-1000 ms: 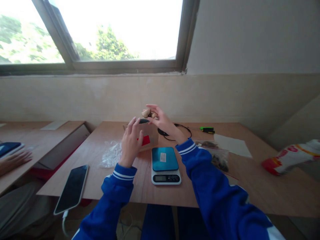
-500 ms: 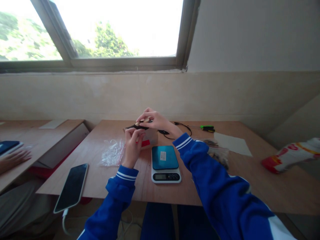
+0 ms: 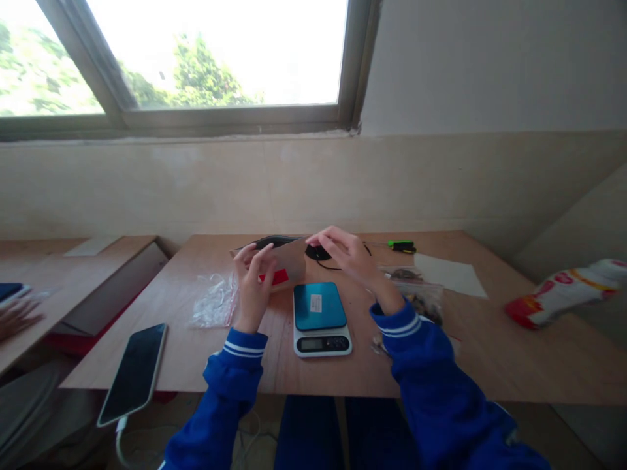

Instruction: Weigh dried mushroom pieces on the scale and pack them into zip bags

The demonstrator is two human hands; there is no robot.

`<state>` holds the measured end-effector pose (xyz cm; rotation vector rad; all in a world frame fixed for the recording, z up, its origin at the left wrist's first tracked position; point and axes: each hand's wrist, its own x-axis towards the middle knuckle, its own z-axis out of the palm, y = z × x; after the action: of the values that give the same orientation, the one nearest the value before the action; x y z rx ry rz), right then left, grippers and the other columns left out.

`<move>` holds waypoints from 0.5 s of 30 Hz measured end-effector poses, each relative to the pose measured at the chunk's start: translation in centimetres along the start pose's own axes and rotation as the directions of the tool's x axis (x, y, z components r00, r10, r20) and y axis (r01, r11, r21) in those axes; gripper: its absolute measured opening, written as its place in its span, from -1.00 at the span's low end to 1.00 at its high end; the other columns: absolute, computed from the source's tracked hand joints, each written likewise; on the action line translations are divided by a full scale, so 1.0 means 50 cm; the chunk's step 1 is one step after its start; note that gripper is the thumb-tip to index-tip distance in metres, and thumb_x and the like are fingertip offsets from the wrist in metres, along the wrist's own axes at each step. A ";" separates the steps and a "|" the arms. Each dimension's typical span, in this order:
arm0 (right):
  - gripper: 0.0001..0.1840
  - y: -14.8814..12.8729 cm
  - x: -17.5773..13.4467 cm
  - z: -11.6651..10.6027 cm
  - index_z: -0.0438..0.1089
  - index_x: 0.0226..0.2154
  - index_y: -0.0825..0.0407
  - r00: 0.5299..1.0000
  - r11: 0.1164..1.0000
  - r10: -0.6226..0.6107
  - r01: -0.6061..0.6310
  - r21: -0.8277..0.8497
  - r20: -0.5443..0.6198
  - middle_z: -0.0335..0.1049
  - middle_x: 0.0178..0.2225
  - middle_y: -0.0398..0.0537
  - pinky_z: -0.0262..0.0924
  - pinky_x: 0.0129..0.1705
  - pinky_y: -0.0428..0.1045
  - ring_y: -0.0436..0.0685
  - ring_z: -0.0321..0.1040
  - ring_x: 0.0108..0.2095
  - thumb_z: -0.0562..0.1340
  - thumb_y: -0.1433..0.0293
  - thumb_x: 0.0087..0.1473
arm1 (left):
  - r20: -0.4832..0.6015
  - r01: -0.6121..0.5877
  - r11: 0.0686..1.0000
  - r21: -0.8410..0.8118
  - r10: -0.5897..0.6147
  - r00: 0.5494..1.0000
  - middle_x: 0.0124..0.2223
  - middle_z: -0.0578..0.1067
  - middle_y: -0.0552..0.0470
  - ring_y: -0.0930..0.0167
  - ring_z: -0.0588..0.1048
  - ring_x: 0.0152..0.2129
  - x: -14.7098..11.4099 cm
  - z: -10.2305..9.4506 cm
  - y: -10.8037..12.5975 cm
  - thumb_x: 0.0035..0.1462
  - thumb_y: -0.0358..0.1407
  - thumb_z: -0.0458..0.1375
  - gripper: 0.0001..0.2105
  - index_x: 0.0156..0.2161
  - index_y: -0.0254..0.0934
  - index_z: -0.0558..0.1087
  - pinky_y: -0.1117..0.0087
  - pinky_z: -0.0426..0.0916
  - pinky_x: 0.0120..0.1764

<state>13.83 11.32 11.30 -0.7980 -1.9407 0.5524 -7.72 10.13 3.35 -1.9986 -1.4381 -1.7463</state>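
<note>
My left hand (image 3: 253, 284) is in front of an open-topped greyish-brown box (image 3: 294, 258) with a red patch (image 3: 274, 278). Its thumb and fingers are bent and apart, overlapping the front of the box; I cannot tell whether they touch it. At the box's right corner hovers my right hand (image 3: 347, 254), fingers loosely stretched and nothing visible in them. A kitchen scale (image 3: 319, 307) with a blue top and white base stands between my forearms. What lies inside the box is hidden.
Left of the box lies a clear plastic bag (image 3: 214, 301). Zip bags of brown pieces (image 3: 426, 301), a paper sheet (image 3: 450, 274) and a green-black screwdriver (image 3: 401, 246) are at right. A phone (image 3: 134, 372) overhangs the front edge; a bottle (image 3: 563, 294) stands far right. Another person's hand (image 3: 17, 318) rests far left.
My right hand has moved right, off the box opening, and the pale pieces at its fingers no longer show. My left hand's fingers have spread. The view has shifted slightly.
</note>
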 end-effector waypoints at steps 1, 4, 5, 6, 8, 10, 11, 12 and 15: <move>-0.69 0.007 -0.036 -0.026 0.47 -0.20 0.03 0.998 0.996 0.050 -0.047 -0.070 0.033 0.49 -0.15 -0.02 0.23 -0.03 0.00 0.10 0.39 -0.10 0.06 0.25 0.25 | 0.003 0.003 1.000 0.011 -0.003 1.000 0.14 0.19 -0.07 0.28 0.31 0.07 -0.001 0.000 0.000 0.22 -0.29 0.10 -0.67 0.10 -0.09 0.37 0.12 0.30 0.10; -0.73 0.053 -0.159 -0.109 0.46 -0.20 0.02 0.937 0.916 0.308 -0.247 -0.315 0.162 0.49 -0.17 0.02 0.25 -0.06 0.06 0.16 0.41 -0.14 0.11 0.26 0.19 | 0.013 0.031 0.999 0.019 -0.032 0.999 0.24 0.10 -0.11 0.26 0.33 0.06 -0.006 -0.003 0.000 0.22 -0.27 0.09 -0.62 0.15 -0.09 0.33 0.11 0.33 0.07; -0.73 0.074 -0.203 -0.136 0.47 -0.25 0.03 0.904 0.872 0.392 -0.305 -0.383 0.172 0.49 -0.21 0.04 0.26 -0.10 0.07 0.19 0.41 -0.18 0.11 0.27 0.17 | 0.016 0.057 0.998 0.007 -0.057 0.998 0.25 0.09 -0.11 0.29 0.37 0.00 -0.009 -0.006 0.002 0.22 -0.27 0.09 -0.62 0.15 -0.10 0.33 0.14 0.37 0.03; -0.75 0.096 -0.246 -0.162 0.47 -0.31 0.04 0.868 0.823 0.467 -0.358 -0.441 0.167 0.49 -0.25 0.05 0.28 -0.14 0.09 0.22 0.42 -0.22 0.14 0.26 0.12 | 0.022 0.093 0.996 -0.012 -0.092 0.995 0.25 0.10 -0.12 0.34 0.40 -0.08 -0.012 -0.010 0.007 0.22 -0.26 0.08 -0.63 0.14 -0.11 0.34 0.18 0.40 -0.02; -0.80 0.138 -0.327 -0.204 0.46 -0.40 0.02 0.813 0.725 0.575 -0.455 -0.517 0.092 0.49 -0.31 0.08 0.29 -0.19 0.11 0.26 0.42 -0.27 0.20 0.25 0.03 | 0.047 0.185 0.981 -0.057 -0.182 0.982 0.22 0.15 -0.11 0.44 0.44 -0.23 -0.020 -0.019 0.025 0.23 -0.26 0.07 -0.64 0.13 -0.12 0.34 0.26 0.45 -0.13; -0.81 0.170 -0.393 -0.230 0.45 -0.42 0.02 0.781 0.647 0.625 -0.529 -0.549 -0.016 0.49 -0.30 0.11 0.29 -0.19 0.13 0.31 0.42 -0.26 0.27 0.24 -0.08 | 0.078 0.277 0.956 -0.099 -0.270 0.960 0.14 0.25 -0.09 0.48 0.44 -0.29 -0.033 -0.026 0.057 0.24 -0.28 0.05 -0.67 0.10 -0.13 0.37 0.33 0.45 -0.20; -0.78 0.181 -0.417 -0.236 0.46 -0.41 0.03 0.762 0.640 0.648 -0.560 -0.527 -0.022 0.50 -0.31 0.12 0.29 -0.20 0.12 0.31 0.43 -0.26 0.27 0.22 -0.08 | 0.092 0.315 0.941 -0.121 -0.305 0.948 0.08 0.30 -0.07 0.47 0.44 -0.28 -0.043 -0.027 0.078 0.24 -0.28 0.04 -0.70 0.06 -0.14 0.39 0.35 0.44 -0.22; -0.75 0.186 -0.434 -0.237 0.46 -0.40 0.04 0.742 0.641 0.671 -0.586 -0.495 -0.010 0.50 -0.31 0.11 0.29 -0.22 0.10 0.30 0.43 -0.28 0.26 0.20 -0.08 | 0.112 0.349 0.926 -0.145 -0.335 0.936 0.02 0.36 -0.05 0.45 0.44 -0.27 -0.054 -0.026 0.101 0.24 -0.28 0.04 -0.73 0.02 -0.15 0.41 0.36 0.43 -0.22; -0.72 0.176 -0.449 -0.227 0.43 -0.45 0.06 0.691 0.643 0.720 -0.632 -0.433 0.061 0.51 -0.40 0.07 0.25 -0.32 0.05 0.24 0.42 -0.38 0.22 0.17 -0.04 | 0.280 0.471 0.840 -0.268 -0.400 0.873 -0.14 0.45 -0.03 0.43 0.45 -0.30 -0.104 -0.013 0.175 0.25 -0.28 0.02 -0.80 -0.09 -0.20 0.44 0.38 0.40 -0.25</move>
<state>34.45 1.66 -2.55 -1.8462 -1.9358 0.7417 -1.43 2.09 3.38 -2.2056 -1.9139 -2.1294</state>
